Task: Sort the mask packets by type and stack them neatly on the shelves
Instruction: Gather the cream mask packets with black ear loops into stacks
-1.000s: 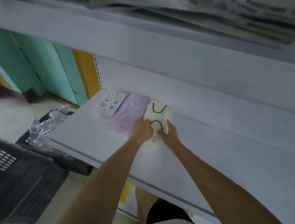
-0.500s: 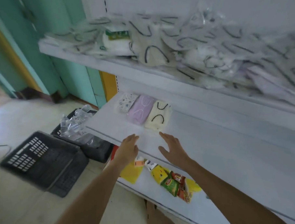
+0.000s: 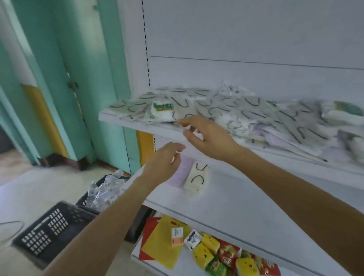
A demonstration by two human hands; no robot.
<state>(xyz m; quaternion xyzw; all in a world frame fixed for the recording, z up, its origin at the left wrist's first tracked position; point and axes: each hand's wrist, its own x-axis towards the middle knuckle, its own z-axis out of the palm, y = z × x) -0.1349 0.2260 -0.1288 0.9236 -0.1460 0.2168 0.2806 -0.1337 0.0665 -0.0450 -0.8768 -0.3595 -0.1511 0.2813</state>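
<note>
Where packets (image 3: 240, 113) crowd its edge, shelf (image 3: 135, 125) seems full.

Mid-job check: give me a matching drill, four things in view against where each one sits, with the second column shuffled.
Things
1. loose pile of mask packets
2. cream packet with black loops
3. yellow and red snack packs
4. nearest black crate

Places
A. floor
B. middle shelf
C. upper shelf
D. bottom shelf

Pairs: 1-C, 2-B, 3-D, 4-A.
</note>
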